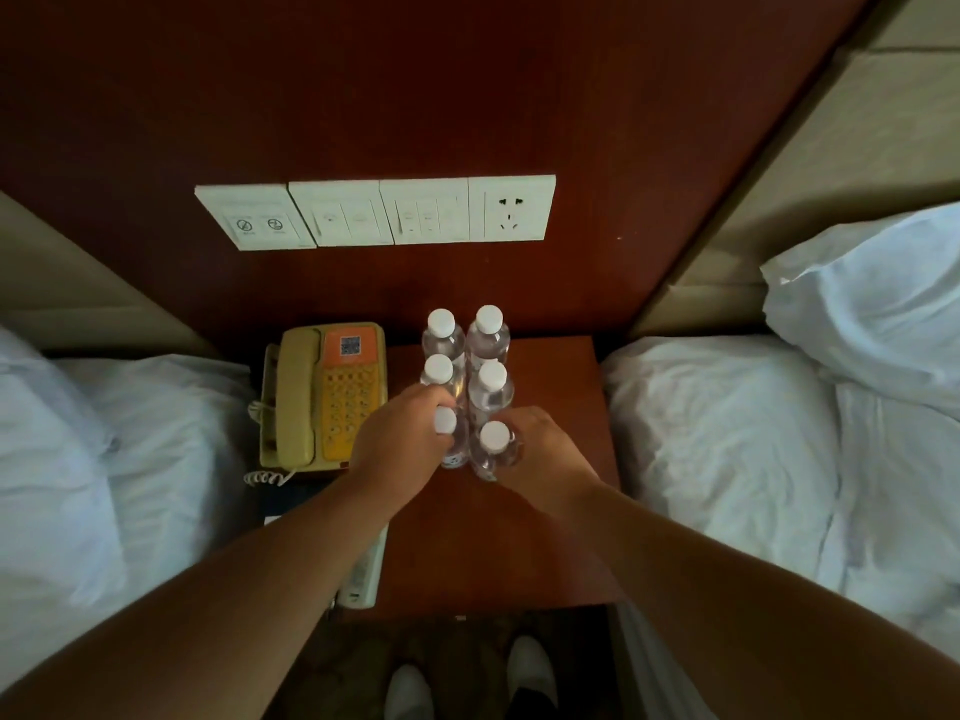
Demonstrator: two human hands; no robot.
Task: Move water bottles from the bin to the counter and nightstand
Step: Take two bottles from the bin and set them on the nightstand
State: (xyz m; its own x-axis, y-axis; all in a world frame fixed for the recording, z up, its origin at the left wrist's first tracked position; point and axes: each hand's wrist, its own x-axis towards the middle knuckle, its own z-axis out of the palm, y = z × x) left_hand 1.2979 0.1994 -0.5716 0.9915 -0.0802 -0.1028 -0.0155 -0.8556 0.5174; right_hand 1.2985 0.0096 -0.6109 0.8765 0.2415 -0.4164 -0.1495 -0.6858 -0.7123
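Nearest: the person's white shoes on dark carpet, and a white oblong remote-like item at the near left edge of the dark red-brown wooden nightstand.

Left hand: fingers curled round the near-left clear plastic water bottle with white cap, which stands on the nightstand.

Right hand: fingers wrapped round the near-right clear white-capped water bottle, also upright on the top.

Behind these: four more clear white-capped bottles in two rows, unheld, making six in all, close together.

Progress, as a judgement: the nightstand share looks placed or nearly so, the last pair perhaps being set down or straightened. Bin and counter are out of view, so that part cannot be assessed.

Left of the bottles: a yellow corded telephone with an orange panel bearing a QR code; print unreadable.

Far: a white wall switch and socket panel with two pictogram buttons, captions illegible. Bottle labels unreadable.

White bedding lies on both sides.
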